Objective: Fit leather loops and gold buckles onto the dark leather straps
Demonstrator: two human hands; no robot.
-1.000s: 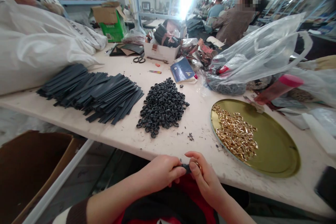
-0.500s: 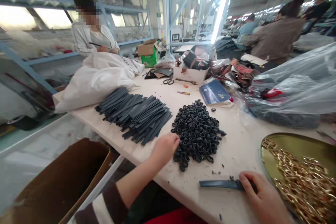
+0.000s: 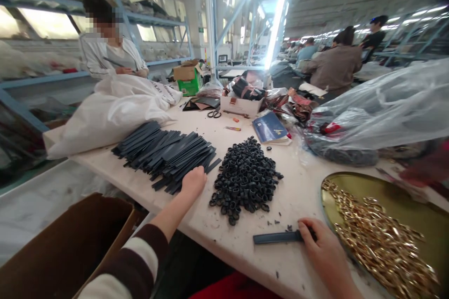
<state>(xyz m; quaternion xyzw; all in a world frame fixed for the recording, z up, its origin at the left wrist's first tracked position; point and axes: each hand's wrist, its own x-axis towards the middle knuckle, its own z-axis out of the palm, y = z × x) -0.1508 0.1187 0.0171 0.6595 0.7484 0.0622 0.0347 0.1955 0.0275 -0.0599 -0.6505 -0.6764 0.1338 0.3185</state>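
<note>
My left hand (image 3: 194, 181) is closed at the right side of a pile of dark flat strips (image 3: 157, 149). A single dark strip (image 3: 213, 166) sticks out past its fingertips, apart from the pile. My right hand (image 3: 321, 240) is closed on one end of a wider blue-grey flat strap (image 3: 277, 237) lying on the table, its far end pointing left; the held end is hidden by the fingers. Between the hands lies a heap of small black loops (image 3: 245, 177). Small dark scraps (image 3: 289, 228) lie near the right fingertips.
A brass-coloured tray (image 3: 351, 176) of gold chain links (image 3: 372, 229) stands at the right. Behind are a blue booklet (image 3: 270, 127), scissors (image 3: 214, 114) and a clear plastic bag (image 3: 386, 112). A white sack (image 3: 105, 112) and cardboard box (image 3: 70, 243) are at left. A person (image 3: 112, 46) stands beyond.
My left hand has moved left from the heap of loops to the strips, and one strip now sticks out beyond it. My right hand still holds the strap. The camera view has turned right.
</note>
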